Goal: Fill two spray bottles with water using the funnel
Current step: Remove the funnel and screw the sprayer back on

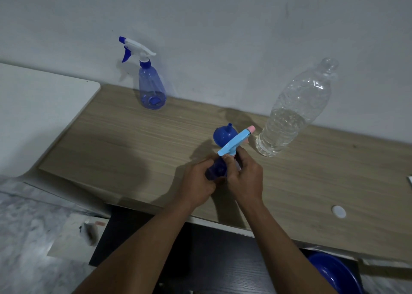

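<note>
Both forearms bare, angled in from the bottom edge, converging mid-frame. The left hand (pixel 198 183) sits knuckles-up, fingers curled round the blue spray bottle (pixel 215 171) body. The right hand (pixel 245 177) is right beside it, back of hand to camera, fingers wrapped round the collar of the light-blue spray head (pixel 234 142). Wrists roughly straight.

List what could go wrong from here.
1. The water bottle stands half full and apparently uncapped close to the right hand. A bump while the hand twists the light-blue spray head could tip it and spill water.
2. The left hand grips the held spray bottle right beside the funnel, which could get knocked.
3. The white cap lies near the front edge of the table and could be swept off.
</note>
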The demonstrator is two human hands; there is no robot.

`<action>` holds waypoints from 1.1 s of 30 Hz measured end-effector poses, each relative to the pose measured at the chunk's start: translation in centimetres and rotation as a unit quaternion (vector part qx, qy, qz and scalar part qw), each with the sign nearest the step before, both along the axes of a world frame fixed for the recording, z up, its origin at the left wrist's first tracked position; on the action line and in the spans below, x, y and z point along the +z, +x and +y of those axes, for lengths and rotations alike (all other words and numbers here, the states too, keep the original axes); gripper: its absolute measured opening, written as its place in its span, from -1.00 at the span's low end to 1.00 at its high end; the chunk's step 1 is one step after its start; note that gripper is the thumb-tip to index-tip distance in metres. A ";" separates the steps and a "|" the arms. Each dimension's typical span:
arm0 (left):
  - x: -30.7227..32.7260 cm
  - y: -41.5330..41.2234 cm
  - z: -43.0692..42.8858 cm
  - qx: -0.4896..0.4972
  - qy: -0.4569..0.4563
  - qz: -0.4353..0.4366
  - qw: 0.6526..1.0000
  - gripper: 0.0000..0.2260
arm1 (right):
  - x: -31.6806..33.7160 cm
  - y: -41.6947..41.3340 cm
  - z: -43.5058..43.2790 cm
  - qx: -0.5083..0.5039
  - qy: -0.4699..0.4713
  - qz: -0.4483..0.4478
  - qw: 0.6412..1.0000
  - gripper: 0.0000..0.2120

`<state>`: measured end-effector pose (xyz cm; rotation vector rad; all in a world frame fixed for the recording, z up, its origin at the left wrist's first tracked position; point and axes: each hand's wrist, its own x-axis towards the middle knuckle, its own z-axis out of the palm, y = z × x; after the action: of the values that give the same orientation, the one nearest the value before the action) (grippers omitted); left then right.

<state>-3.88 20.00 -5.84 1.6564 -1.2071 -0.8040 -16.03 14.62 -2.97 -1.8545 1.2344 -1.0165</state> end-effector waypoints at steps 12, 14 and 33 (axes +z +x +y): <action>-0.4 -0.9 0.3 0.043 0.007 -0.077 0.996 -0.60 | 0.3 0.3 1.1 -0.078 0.092 -0.068 0.990 -0.75; -0.2 -1.3 0.4 0.046 0.011 -0.086 0.995 -0.60 | 0.9 0.2 1.3 -0.093 0.115 -0.131 0.980 -0.47; 0.6 -1.1 1.6 -0.011 0.035 -0.114 0.993 -0.51 | 1.3 1.0 -1.3 0.003 0.069 -0.028 0.997 -0.62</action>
<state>-4.93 21.62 -5.27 1.8348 -1.3696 -0.6905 -15.04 13.33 -1.66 -1.7115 1.2348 -0.9483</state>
